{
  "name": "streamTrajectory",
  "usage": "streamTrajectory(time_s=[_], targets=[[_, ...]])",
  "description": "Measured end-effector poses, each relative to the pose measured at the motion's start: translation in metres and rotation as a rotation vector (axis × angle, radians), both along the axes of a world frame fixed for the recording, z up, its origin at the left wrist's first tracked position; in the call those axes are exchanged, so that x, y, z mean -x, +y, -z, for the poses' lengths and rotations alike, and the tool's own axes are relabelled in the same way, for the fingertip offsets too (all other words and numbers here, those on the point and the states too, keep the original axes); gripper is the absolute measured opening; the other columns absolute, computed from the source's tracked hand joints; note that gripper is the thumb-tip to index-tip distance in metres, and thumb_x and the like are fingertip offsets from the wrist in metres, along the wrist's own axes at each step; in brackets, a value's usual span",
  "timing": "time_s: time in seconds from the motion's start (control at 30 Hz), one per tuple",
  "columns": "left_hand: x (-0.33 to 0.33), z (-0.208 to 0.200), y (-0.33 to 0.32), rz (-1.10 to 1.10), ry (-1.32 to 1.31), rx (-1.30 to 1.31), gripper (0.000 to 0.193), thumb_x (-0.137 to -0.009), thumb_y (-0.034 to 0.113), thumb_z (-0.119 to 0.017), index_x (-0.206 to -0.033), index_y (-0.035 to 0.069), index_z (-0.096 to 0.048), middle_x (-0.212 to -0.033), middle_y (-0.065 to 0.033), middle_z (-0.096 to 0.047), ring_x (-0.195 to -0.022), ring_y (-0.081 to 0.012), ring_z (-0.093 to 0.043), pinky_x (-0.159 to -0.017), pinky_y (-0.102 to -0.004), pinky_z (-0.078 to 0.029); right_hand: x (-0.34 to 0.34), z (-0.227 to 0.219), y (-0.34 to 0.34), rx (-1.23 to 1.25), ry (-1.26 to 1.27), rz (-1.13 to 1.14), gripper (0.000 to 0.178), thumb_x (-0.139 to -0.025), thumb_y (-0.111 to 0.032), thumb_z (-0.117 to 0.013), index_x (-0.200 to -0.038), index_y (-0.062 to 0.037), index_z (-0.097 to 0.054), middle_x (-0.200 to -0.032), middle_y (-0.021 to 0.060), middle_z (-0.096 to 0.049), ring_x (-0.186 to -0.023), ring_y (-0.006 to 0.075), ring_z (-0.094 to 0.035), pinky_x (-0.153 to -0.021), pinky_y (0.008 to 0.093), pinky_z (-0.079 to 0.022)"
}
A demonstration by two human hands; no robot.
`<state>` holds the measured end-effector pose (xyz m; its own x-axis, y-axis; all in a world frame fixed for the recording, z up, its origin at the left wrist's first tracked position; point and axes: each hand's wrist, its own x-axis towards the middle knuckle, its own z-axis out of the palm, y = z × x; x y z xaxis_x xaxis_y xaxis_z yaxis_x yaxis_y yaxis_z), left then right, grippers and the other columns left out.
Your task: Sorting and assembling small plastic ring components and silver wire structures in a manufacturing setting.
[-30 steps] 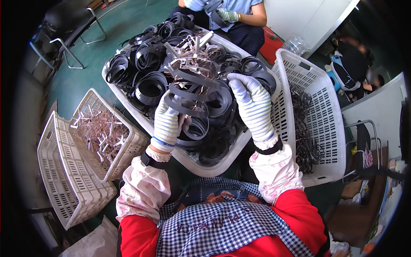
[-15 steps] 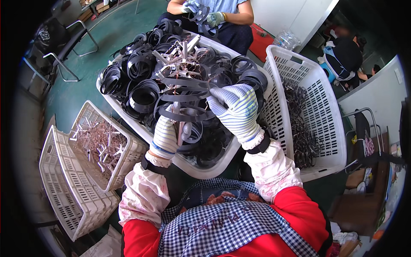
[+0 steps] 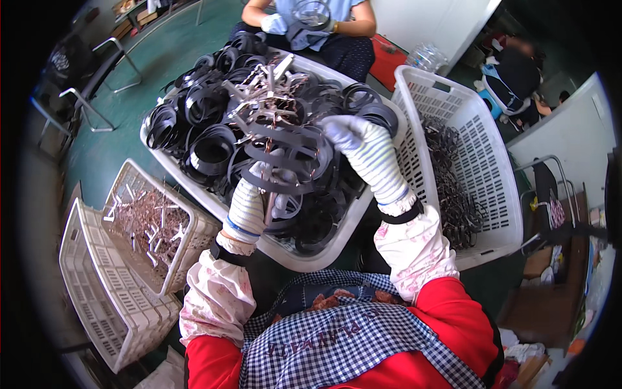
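Note:
My left hand [image 3: 249, 204], in a striped knit glove, is closed round a thin metal rod [image 3: 269, 206] at the near part of the crate. Several black rings [image 3: 272, 188] hang about the rod, with copper wire and silvery tube pieces [image 3: 269, 97] further up it. My right hand [image 3: 372, 159], gloved alike, is just right of these rings, with its fingertips bent toward them. Its fingertips are smeared by motion, so I cannot see whether they hold a ring. Beneath both hands, a white crate [image 3: 311, 260] is heaped with loose black rings [image 3: 210, 146].
A tall white crate [image 3: 512, 214] holding dark strips stands on the right. At left, a crate [image 3: 178, 272] of copper wire and silvery pieces stands by another crate [image 3: 84, 285]. Across from me, a person's hand [image 3: 274, 24] is beside rings. A chair [image 3: 97, 78] stands far left.
My right hand has shifted slightly and is blurred beside the rings. The rings on the rod hang differently. My left hand keeps its grip. The person opposite has moved their hands and rings.

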<state>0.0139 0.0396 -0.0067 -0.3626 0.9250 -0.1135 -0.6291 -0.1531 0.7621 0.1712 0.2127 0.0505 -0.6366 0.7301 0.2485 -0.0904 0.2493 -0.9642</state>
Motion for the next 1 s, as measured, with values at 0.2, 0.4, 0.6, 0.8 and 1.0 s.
streamTrajectory(time_s=[0.2, 0.4, 0.6, 0.8, 1.0], targets=[[-0.016, 0.019, 0.006, -0.128, 0.014, 0.076, 0.048, -0.101, 0.038, -0.059, -0.136, 0.005, -0.056, -0.103, -0.0123, -0.071, -0.075, -0.0161, -0.068, -0.060, -0.0250, -0.053, -0.028, -0.019, -0.004, -0.175, -0.079, 0.012, 0.027, -0.092, -0.026, -0.078, -0.099, 0.0001, -0.075, -0.080, 0.0050, -0.072, -0.074, 0.0101, -0.063, -0.070, 0.0291, -0.051], [-0.008, 0.006, 0.014, 0.119, 0.171, 0.069, 0.076, -0.100, 0.047, -0.061, -0.157, 0.006, -0.031, -0.128, -0.0119, -0.061, -0.105, -0.0216, -0.065, -0.090, -0.0347, -0.057, -0.190, -0.080, 0.032, -0.511, -0.335, 0.603, 0.033, -0.095, -0.035, -0.073, -0.100, -0.0023, -0.075, -0.081, 0.0064, -0.072, -0.073, 0.0138, -0.063, -0.071, 0.0297, -0.051], [0.009, 0.016, 0.009, 0.060, 0.251, 0.088, 0.072, -0.102, 0.045, -0.058, -0.156, 0.004, -0.033, -0.131, -0.0116, -0.060, -0.103, -0.0181, -0.064, -0.089, -0.0329, -0.057, -0.326, -0.009, 0.105, -0.424, -1.003, 0.909, 0.035, -0.095, -0.039, -0.064, -0.107, -0.0075, -0.074, -0.096, 0.0165, -0.075, -0.090, 0.0352, -0.071, -0.084, 0.0431, -0.053], [0.017, 0.003, -0.002, -0.176, 0.301, 0.158, 0.054, -0.107, 0.028, -0.050, -0.155, 0.007, -0.036, -0.134, -0.0140, -0.059, -0.107, -0.0203, -0.063, -0.092, -0.0338, -0.055, -0.407, 0.155, 0.153, -0.131, -0.900, 0.934, 0.045, -0.094, -0.042, -0.064, -0.104, 0.0011, -0.073, -0.096, 0.0221, -0.073, -0.086, 0.0342, -0.068, -0.083, 0.0422, -0.050], [0.041, 0.015, -0.011, -0.312, 0.225, 0.107, 0.059, -0.102, 0.037, -0.060, -0.150, 0.005, -0.042, -0.123, -0.0140, -0.066, -0.097, -0.0206, -0.068, -0.083, -0.0329, -0.059, -0.407, 0.193, 0.175, -0.078, -1.541, 0.659, 0.045, -0.094, -0.046, -0.061, -0.109, -0.0061, -0.076, -0.108, 0.0205, -0.073, -0.104, 0.0382, -0.069, -0.093, 0.0430, -0.052]])
